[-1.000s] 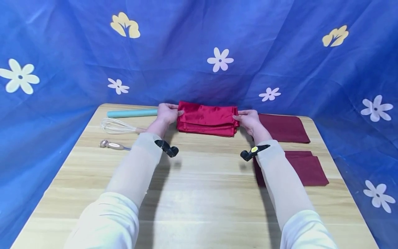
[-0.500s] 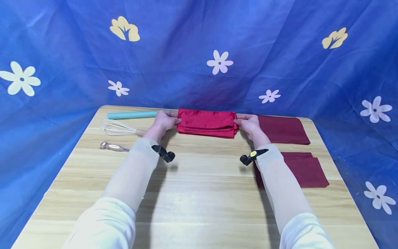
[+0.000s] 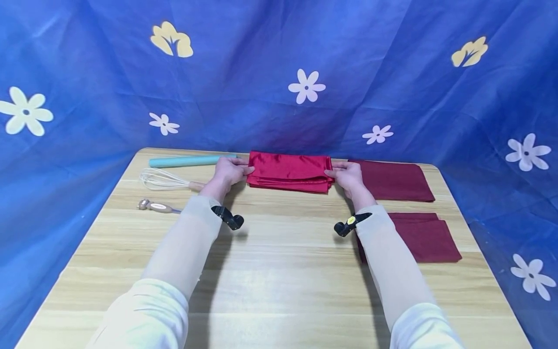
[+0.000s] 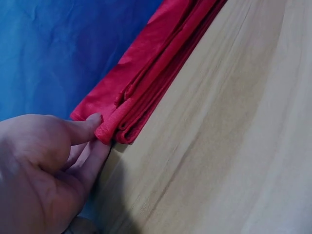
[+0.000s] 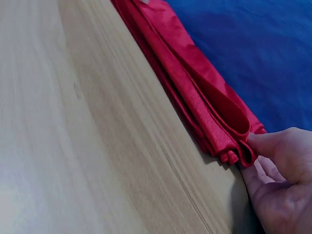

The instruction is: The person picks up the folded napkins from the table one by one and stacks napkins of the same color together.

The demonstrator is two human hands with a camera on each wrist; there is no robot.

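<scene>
two ends of the folded red cloth (image 3: 287, 166) were pinched, one in the left hand (image 3: 227, 172), one in the right hand (image 3: 348, 177), each grip with thumb over fingers. the cloth was midway along the far edge of the counter (image 3: 279, 271), between the teal roll (image 3: 187, 161) near the far left corner and a maroon cloth (image 3: 392, 180) near the far right. keeping both ends level and evenly taut seemed wise, since a fold gaped at the right end.
</scene>
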